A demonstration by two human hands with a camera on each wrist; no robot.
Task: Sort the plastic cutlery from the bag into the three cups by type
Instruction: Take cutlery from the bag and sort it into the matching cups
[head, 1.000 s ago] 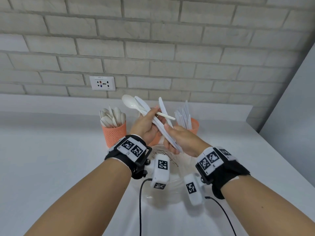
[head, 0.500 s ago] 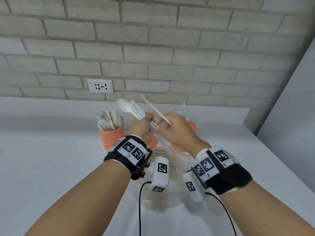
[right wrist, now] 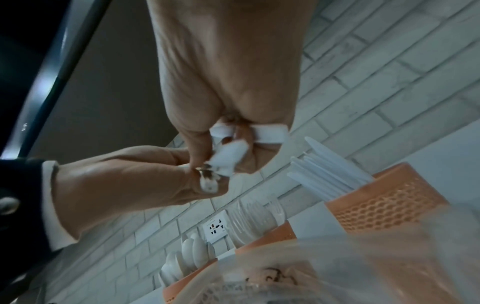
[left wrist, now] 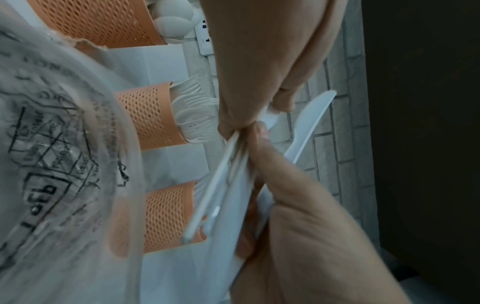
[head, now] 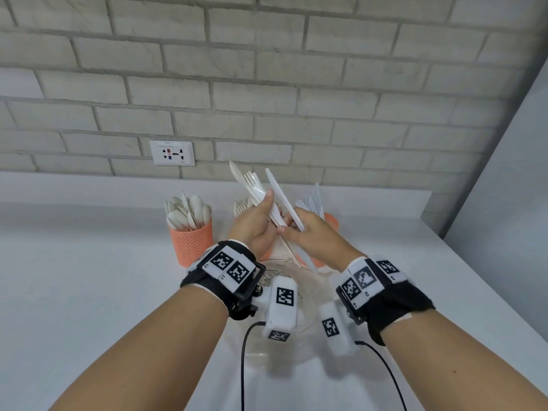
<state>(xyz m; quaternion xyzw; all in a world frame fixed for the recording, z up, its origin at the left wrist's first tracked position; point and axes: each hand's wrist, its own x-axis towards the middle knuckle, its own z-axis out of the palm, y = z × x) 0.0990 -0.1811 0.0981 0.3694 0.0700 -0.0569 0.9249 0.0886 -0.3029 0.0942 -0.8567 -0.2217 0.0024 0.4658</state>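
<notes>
Head view, mid frame: right hand (head: 311, 235) is now pinching one knife (head: 284, 200) pulled from the bunch (head: 255, 188) w/ left hand (head: 256, 223) fingers curled round it, so knife cup (head: 330, 222) is prob next.

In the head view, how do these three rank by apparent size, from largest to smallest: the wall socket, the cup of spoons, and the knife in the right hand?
1. Cup of spoons, counted with its spoons.
2. Knife; long but thin, and nearer the camera, so its place against the cup is unsure.
3. Wall socket, smallest.
</notes>
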